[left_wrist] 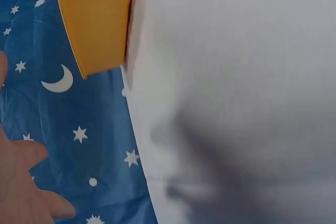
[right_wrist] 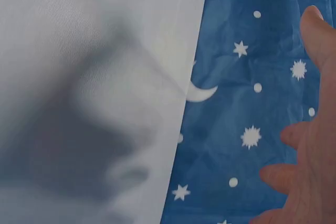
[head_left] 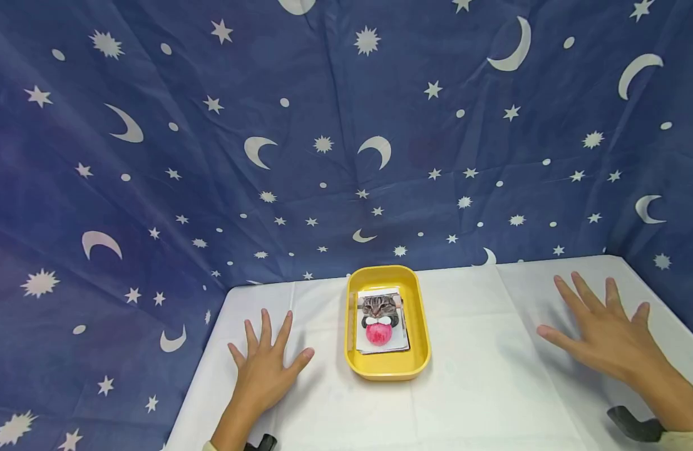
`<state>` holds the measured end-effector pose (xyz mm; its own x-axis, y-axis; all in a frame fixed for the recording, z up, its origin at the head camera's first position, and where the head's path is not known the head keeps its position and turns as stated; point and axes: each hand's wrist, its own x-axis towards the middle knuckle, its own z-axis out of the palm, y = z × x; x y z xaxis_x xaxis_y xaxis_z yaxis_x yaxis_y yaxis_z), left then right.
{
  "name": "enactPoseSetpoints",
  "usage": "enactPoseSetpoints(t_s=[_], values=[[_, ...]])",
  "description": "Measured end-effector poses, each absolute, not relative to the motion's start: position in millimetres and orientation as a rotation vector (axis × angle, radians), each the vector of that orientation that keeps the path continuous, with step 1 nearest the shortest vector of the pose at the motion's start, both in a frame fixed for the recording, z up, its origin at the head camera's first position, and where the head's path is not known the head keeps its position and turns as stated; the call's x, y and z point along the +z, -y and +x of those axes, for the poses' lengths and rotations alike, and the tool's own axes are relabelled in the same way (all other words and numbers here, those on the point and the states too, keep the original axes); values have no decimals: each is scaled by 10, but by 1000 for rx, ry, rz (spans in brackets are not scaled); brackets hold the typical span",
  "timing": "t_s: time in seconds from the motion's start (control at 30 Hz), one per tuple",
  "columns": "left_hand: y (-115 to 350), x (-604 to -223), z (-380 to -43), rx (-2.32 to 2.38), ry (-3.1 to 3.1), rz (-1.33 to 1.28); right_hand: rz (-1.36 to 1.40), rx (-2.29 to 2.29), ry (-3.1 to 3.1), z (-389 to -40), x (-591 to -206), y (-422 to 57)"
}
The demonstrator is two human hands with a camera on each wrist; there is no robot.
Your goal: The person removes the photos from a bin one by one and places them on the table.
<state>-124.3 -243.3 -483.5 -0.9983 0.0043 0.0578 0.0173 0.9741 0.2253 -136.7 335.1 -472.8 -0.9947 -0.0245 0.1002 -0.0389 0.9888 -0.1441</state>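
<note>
A yellow tray (head_left: 422,341) stands at the middle of the white table. Inside it lies a stack of picture cards (head_left: 402,343), the top one showing a cat's face, and over the lower part of that picture sits a pink round shape (head_left: 379,334). To the left of the tray, my left hand (head_left: 264,373) is held over the cloth with its fingers spread, holding nothing. My right hand (head_left: 619,341) hovers at the table's right side, fingers spread too, with its shadow below. The tray's side (left_wrist: 100,19) shows in the left wrist view.
A white cloth (head_left: 481,401) covers the table. Behind it and along both sides hangs a blue curtain (head_left: 323,94) with white moons and stars. Black straps (head_left: 633,426) sit at the wrists.
</note>
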Motion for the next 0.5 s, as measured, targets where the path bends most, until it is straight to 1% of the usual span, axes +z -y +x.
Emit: enactPoseSetpoints(t_s=[0.27, 0.5], values=[[2238, -4786, -1230, -599, 3028, -79, 208, 352, 3049, -1482, -4668, -3067], [1961, -4749, -1342, -1297, 2859, -26, 406, 608, 3044, -1684, -4526, -2606]])
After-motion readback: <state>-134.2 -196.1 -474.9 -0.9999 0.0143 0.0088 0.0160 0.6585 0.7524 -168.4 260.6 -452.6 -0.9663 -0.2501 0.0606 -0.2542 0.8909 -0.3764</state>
